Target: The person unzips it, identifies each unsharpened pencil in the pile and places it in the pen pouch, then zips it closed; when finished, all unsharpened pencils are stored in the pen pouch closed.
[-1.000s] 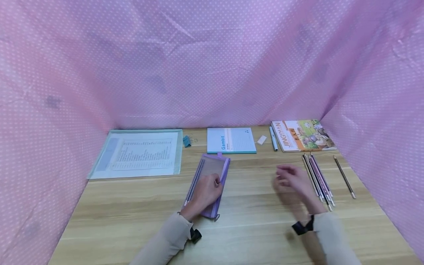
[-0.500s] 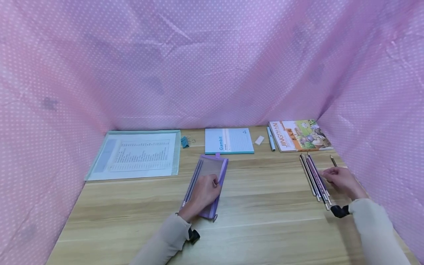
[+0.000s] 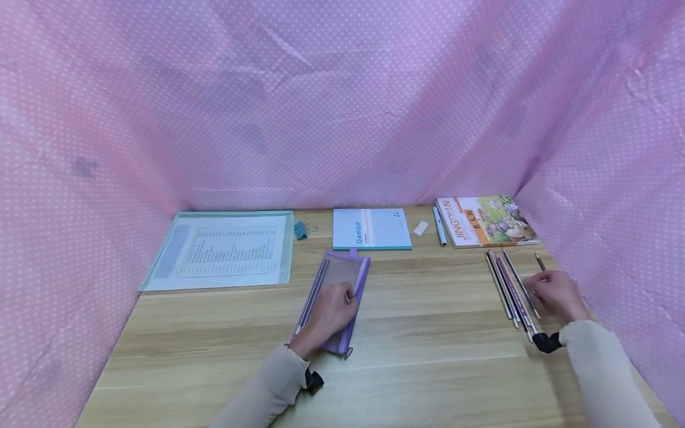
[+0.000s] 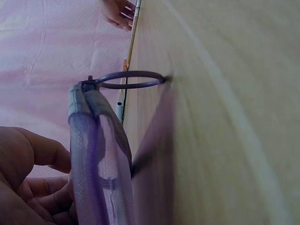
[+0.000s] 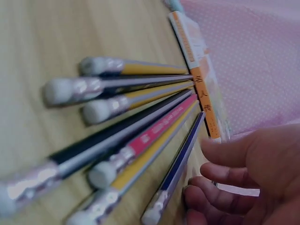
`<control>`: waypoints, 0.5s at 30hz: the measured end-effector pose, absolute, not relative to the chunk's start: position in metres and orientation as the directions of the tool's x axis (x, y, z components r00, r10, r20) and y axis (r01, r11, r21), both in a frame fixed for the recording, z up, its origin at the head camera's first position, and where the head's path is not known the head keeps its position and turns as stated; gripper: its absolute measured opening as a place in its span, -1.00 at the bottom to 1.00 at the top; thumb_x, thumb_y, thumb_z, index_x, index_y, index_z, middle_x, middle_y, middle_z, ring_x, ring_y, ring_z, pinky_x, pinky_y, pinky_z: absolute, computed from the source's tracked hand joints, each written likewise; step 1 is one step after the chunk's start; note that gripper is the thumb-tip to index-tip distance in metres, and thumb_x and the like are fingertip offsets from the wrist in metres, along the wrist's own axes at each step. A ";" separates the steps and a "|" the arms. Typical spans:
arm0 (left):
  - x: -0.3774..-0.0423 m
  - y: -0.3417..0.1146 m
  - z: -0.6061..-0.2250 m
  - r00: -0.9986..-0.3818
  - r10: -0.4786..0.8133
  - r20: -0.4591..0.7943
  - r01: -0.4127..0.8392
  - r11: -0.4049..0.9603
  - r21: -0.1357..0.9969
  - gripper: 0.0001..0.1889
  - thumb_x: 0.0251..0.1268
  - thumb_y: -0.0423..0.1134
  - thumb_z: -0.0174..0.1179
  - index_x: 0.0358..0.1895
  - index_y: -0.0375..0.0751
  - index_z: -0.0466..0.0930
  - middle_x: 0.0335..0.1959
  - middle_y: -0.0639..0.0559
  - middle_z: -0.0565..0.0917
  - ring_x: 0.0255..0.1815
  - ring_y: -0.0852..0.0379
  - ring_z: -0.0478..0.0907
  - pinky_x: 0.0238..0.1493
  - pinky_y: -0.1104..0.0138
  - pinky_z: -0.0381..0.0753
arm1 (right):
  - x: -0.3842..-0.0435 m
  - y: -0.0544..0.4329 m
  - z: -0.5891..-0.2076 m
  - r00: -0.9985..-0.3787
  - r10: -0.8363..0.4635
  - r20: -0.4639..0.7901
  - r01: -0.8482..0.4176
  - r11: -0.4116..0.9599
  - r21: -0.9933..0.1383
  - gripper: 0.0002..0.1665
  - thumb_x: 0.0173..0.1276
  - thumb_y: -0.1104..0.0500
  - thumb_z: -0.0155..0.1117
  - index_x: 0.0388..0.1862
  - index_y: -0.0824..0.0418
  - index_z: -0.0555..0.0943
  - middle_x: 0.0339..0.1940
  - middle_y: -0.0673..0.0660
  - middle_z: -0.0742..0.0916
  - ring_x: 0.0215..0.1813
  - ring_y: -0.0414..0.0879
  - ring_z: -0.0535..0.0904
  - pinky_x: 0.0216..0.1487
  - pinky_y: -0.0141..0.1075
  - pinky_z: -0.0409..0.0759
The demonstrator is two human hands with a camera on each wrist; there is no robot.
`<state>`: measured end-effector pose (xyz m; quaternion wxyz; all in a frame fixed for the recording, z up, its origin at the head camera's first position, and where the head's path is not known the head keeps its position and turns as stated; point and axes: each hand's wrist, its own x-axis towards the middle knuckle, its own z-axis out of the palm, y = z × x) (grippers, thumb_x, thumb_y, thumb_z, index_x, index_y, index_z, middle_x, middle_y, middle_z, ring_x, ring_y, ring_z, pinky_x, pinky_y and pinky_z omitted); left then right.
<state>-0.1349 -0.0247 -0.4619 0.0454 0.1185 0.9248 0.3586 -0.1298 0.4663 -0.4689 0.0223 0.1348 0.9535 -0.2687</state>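
In the head view my left hand (image 3: 330, 306) grips the right side of a purple mesh zip pencil case (image 3: 342, 270) with curled fingers. A few dark pencils (image 3: 313, 295) lie along the case's left side. The left wrist view shows the case's zip end (image 4: 89, 122) tilted up, its ring pull (image 4: 131, 79) standing out and fingers behind it. My right hand (image 3: 559, 294) hovers low at the right, fingers loosely bent, just beside a dark blue pencil (image 5: 176, 164). Left of that pencil lie several eraser-tipped pencils (image 3: 511, 291). Another pencil (image 3: 540, 261) is partly hidden by this hand.
Along the back stand a document folder (image 3: 225, 249), a teal binder clip (image 3: 301, 230), a Gambit notebook (image 3: 371, 229), a white eraser (image 3: 421, 228), a light blue pen (image 3: 439, 226) and a book (image 3: 487, 221). Pink dotted cloth (image 3: 342, 119) surrounds the wooden table (image 3: 407, 356).
My right hand has swung right across to the far side of the pencils. One pencil now lies apart from the bundle, shifted right. My left hand has stayed on the pencil case.
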 end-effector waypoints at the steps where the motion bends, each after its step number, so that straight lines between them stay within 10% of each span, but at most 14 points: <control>1: -0.135 -0.025 -0.462 -0.968 0.252 -0.001 0.186 0.718 0.671 -0.94 0.26 -0.34 0.25 -0.37 -0.20 0.66 -0.63 0.09 0.58 -0.68 0.29 0.48 -0.69 0.56 0.39 | -0.130 0.466 -0.470 -0.965 0.239 -0.107 0.260 0.827 -0.498 -0.56 0.38 0.07 0.19 -0.20 0.51 0.62 -0.55 0.03 0.63 -0.49 -0.18 0.44 -0.49 -0.34 0.39; 15: -0.135 -0.024 -0.464 -0.965 0.260 -0.006 0.190 0.721 0.667 -0.95 0.27 -0.33 0.25 -0.33 -0.21 0.68 -0.62 0.08 0.60 -0.68 0.29 0.48 -0.69 0.56 0.40 | -0.115 0.473 -0.469 -0.966 0.259 -0.022 0.249 0.895 -0.370 -0.75 0.27 0.17 0.28 -0.34 0.39 0.67 -0.47 0.26 0.72 -0.44 -0.05 0.53 -0.45 -0.31 0.35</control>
